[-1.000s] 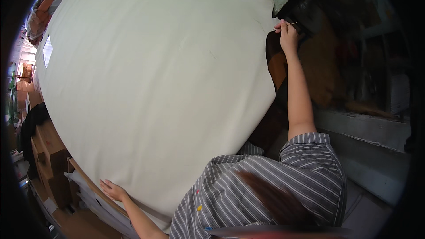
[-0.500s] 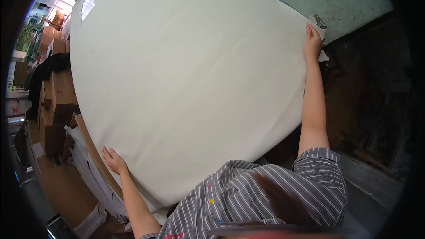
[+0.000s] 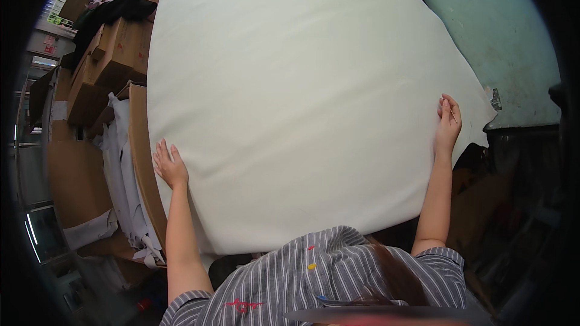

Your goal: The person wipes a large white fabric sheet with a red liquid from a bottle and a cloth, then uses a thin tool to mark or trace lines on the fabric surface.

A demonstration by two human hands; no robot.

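Note:
A large off-white sheet (image 3: 302, 96), which looks like leather or coated fabric, spreads over the work surface and hangs over its near edge. Faint wrinkles run across it. My left hand (image 3: 171, 165) lies on its left edge, fingers spread and nothing in them. Over the right part of the sheet is my right hand (image 3: 448, 119), its fingers curled and drawn together with the fingertips near one another. Whether a bit of material is pinched there is too small to make out. The sheet's ragged right corner (image 3: 490, 111) lies beyond that hand.
Along the left stand stacked brown cardboard boxes (image 3: 124, 51), with a black cloth (image 3: 115, 15) over some. An open carton (image 3: 140, 157) beside the sheet holds pale sheet scraps (image 3: 118, 163). A pale green surface (image 3: 501, 36) lies at the far right, above a dark area.
My right hand has left the sheet's right corner and come nearer and inward. My left hand remains at the left edge, fingers more spread. The view has turned.

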